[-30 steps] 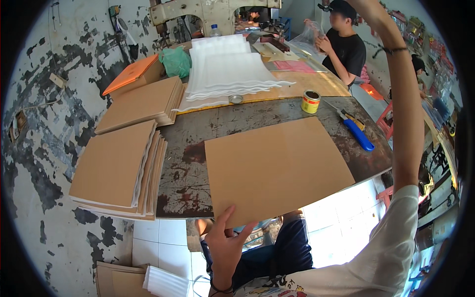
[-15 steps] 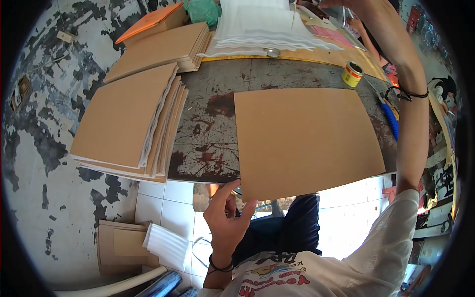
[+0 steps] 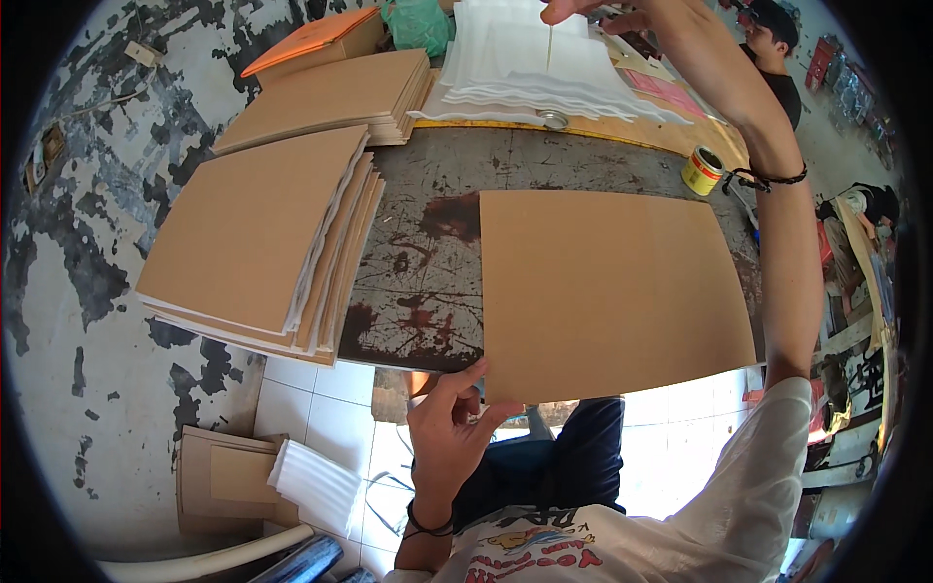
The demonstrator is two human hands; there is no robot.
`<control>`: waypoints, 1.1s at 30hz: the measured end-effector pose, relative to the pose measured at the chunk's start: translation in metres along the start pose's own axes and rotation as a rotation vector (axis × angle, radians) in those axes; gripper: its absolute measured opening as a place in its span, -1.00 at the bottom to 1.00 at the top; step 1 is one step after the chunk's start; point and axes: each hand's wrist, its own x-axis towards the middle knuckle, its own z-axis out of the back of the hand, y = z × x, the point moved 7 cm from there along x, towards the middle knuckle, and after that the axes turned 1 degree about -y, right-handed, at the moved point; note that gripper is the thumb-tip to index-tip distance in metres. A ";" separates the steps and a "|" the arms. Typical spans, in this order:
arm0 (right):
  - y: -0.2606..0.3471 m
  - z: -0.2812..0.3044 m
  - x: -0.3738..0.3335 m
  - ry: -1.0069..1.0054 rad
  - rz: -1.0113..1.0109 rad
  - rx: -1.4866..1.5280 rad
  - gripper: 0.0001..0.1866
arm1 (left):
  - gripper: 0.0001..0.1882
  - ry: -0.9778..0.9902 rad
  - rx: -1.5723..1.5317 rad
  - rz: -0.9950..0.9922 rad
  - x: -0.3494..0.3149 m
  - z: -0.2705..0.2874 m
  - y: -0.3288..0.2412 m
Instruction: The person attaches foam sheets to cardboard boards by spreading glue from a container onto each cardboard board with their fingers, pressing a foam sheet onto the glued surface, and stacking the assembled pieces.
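Note:
A flat brown cardboard sheet (image 3: 617,291) lies on the dark, stained table, its near edge jutting past the table's front. My left hand (image 3: 450,428) has its near-left corner, index finger against the left edge and thumb along the near edge, the other fingers curled. Beyond the sheet, my right arm stretches to the far end. There my right hand (image 3: 593,12), partly cut off by the top border, hovers over a stack of white foam sheets (image 3: 530,83) with fingers spread. A thin pale strand or stick (image 3: 551,49) shows below its fingertips; whether it is held is unclear.
Cardboard stacks (image 3: 248,228) (image 3: 326,97) line the left side, the nearer one with white layers between. A yellow tin (image 3: 702,171) stands right, a small round lid (image 3: 552,120) by the foam. Behind are a green bag (image 3: 416,24) and another person (image 3: 773,58).
My right hand has moved left over the foam stack, and the thin strand or stick also sits farther left. My left hand keeps its place at the sheet's corner. The view has shifted slightly.

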 end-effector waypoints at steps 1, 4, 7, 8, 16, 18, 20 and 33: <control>0.001 -0.001 0.001 0.011 0.008 -0.012 -0.02 | -0.42 0.013 0.003 0.000 0.000 0.000 0.001; 0.001 -0.009 0.002 0.078 0.005 -0.010 -0.04 | -0.42 0.008 -0.023 0.001 0.002 -0.001 0.003; -0.002 -0.017 0.005 0.102 0.010 0.002 -0.03 | -0.42 0.011 -0.036 -0.007 0.006 -0.001 0.002; -0.005 -0.019 0.007 0.102 0.013 0.004 -0.03 | -0.42 0.009 -0.034 -0.006 0.006 0.000 0.002; -0.024 -0.041 0.028 0.218 0.179 0.103 -0.09 | -0.41 0.005 -0.016 -0.051 0.005 0.000 0.005; -0.012 -0.038 0.012 0.235 0.156 0.104 -0.12 | -0.42 0.008 -0.010 -0.056 0.005 0.002 0.004; -0.008 -0.038 0.007 0.249 0.130 0.100 -0.14 | -0.42 0.016 -0.007 -0.065 0.005 0.000 0.003; -0.076 -0.036 -0.085 0.154 0.059 0.131 -0.25 | -0.35 -0.021 -0.068 0.026 -0.003 0.001 0.018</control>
